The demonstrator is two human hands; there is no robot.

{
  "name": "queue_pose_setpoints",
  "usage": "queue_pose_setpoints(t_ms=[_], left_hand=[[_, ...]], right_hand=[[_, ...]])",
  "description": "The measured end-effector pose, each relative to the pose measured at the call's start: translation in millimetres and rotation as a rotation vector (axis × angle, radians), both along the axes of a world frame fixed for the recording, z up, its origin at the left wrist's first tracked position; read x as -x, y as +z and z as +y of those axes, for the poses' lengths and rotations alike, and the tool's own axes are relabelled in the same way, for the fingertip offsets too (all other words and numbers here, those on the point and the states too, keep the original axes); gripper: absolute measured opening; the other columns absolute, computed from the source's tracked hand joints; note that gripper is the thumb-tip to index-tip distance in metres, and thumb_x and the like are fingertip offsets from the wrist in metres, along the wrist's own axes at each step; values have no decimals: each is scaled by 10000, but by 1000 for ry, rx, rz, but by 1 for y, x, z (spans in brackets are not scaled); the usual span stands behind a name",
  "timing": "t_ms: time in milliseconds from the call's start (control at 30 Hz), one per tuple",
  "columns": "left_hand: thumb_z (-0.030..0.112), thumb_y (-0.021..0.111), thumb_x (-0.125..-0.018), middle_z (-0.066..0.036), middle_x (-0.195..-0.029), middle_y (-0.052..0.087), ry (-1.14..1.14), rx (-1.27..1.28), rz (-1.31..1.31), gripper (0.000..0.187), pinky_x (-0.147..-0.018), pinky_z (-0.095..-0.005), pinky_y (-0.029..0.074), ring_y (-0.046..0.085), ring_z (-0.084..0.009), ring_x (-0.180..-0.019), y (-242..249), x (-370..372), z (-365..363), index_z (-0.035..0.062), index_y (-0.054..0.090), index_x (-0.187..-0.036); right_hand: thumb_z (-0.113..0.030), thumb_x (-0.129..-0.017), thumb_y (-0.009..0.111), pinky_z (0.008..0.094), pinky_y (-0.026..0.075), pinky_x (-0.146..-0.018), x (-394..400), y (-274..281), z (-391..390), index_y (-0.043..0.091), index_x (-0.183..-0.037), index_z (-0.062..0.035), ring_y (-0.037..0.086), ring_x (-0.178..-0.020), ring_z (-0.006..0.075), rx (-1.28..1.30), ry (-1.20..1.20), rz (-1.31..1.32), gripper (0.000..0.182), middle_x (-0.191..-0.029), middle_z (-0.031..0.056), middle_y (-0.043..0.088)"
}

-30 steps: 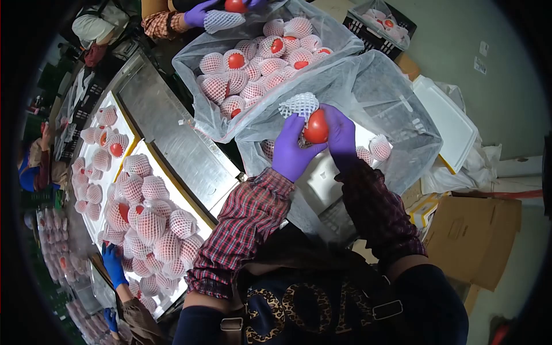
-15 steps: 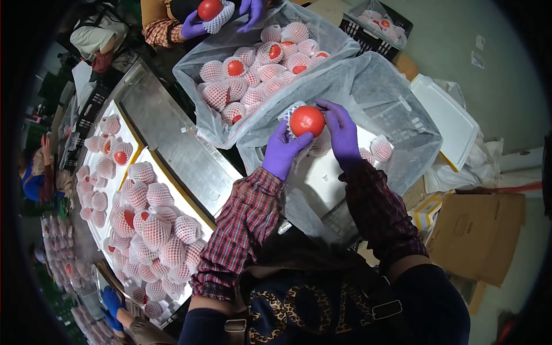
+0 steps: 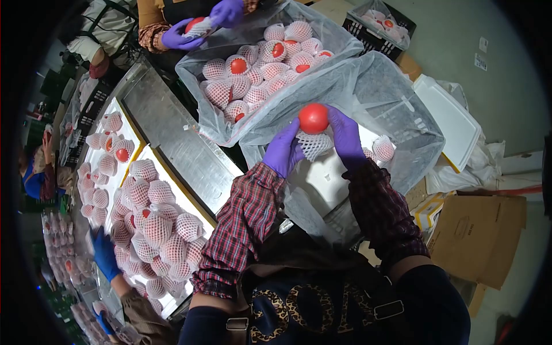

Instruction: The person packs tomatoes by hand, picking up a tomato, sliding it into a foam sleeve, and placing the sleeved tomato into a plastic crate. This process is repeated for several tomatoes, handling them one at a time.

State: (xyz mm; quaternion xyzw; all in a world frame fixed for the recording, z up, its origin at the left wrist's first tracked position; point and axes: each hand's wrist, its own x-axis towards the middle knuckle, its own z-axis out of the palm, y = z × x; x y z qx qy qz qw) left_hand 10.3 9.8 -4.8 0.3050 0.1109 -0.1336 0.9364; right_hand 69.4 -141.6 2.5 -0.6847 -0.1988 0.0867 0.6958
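Observation:
A bare red tomato [image 3: 313, 119] is held up between my two purple-gloved hands. My left hand [image 3: 283, 150] grips its left side, with a white foam net sleeve [image 3: 314, 146] hanging under the fruit by the fingers. My right hand [image 3: 346, 138] is closed against the tomato's right side. Below my hands is a crate lined with a translucent plastic liner [image 3: 417, 129], with a white bottom and a netted tomato [image 3: 382, 148] at its right. Beyond stands a second lined crate full of netted tomatoes [image 3: 253, 77].
At the left, netted tomatoes [image 3: 155, 230] are piled on white trays beside a metal table [image 3: 172, 129]. A co-worker's purple gloves [image 3: 192, 34] hold a tomato at the top; another person's blue glove [image 3: 104, 254] touches the pile. Cardboard [image 3: 480, 236] and a white lid [image 3: 445, 123] are at right.
The tomato has turned and risen slightly, and the foam net has moved from behind it to below it. At left, a blue-gloved hand has reached up to the pile.

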Motion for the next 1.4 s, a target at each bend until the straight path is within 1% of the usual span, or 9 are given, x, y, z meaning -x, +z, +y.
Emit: queue_pose_setpoints(t_ms=[533, 633, 733, 833, 900, 1033, 1100, 1333, 1400], left_hand=[[219, 584, -828, -78, -1108, 507, 91, -443, -8, 542, -712, -258, 484, 561, -154, -916, 14, 6, -3, 46, 330, -1274], [216, 572, -833, -98, -1142, 486, 55, 126, -137, 475, -812, -323, 485, 553, -202, -980, 18, 7, -1, 55, 368, -1231], [211, 569, -829, -121, -1137, 500, 88, 294, -90, 399, -889, -403, 450, 525, -252, -1043, 10, 6, 2, 75, 418, -1172], [200, 594, -808, -102, -1142, 500, 87, 323, -120, 401, -929, -387, 417, 509, -234, -1059, 9, 10, 7, 82, 433, -1157], [157, 588, -806, -82, -1116, 500, 64, 240, -179, 367, -908, -365, 434, 509, -209, -1058, 8, 9, 7, 100, 434, -1134], [156, 572, -816, -94, -1172, 454, 40, 203, -216, 436, -911, -359, 428, 493, -211, -1081, 21, 14, 8, 90, 359, -1192], [167, 580, -810, -102, -1171, 455, 69, 274, -215, 452, -906, -362, 429, 486, -205, -1088, 18, 15, 8, 91, 357, -1196], [218, 700, -676, -107, -1093, 483, 214, -658, -236, 588, -851, -316, 426, 501, -210, -1020, 33, 37, 25, 85, 399, -1164], [169, 727, -617, -113, -1031, 499, 477, -947, -343, 602, -857, -329, 420, 504, -223, -998, 16, 32, 19, 89, 432, -1135]], right_hand=[[-290, -857, 537, 323, 361, -935, -8, -9, 2, 393, -1267, -54, 499, -1073, 229, 219, -25, -322, 495, -1157, 126, 532], [-275, -891, 473, 327, 371, -936, -18, -23, 1, 370, -1279, -40, 497, -1082, 234, -154, 29, 467, 465, -1154, 136, 531], [-110, -648, 750, 296, 410, -897, 4, -4, -3, 441, -1203, -21, 509, -1025, 144, 304, 443, 57, 641, -1138, 83, 535], [-110, -828, 549, 323, 401, -925, -1, -7, 4, 431, -1218, -9, 514, -1041, 186, 450, 311, 12, 420, -1153, 115, 525], [-174, -926, 344, 374, 390, -972, -14, -28, -1, 363, -1232, 53, 482, -1098, 263, -489, 298, 974, 381, -1246, 161, 433], [-198, -924, 358, 365, 398, -960, -11, -47, -4, 412, -1210, -15, 504, -1066, 262, -506, 483, 1111, 344, -1213, 143, 463], [-235, -919, 371, 369, 421, -929, -4, -33, -4, 425, -1199, -34, 508, -1058, 258, 296, 516, 216, 349, -1207, 134, 468], [-90, -834, 513, 342, 481, -749, 33, 54, 33, 517, -1083, -19, 586, -895, 243, -558, -42, 778, 259, -1026, 102, 587], [-68, -842, 498, 287, 468, -730, 37, 44, 32, 539, -1031, -14, 581, -818, 178, 51, 12, 241, 201, -919, 83, 598]])
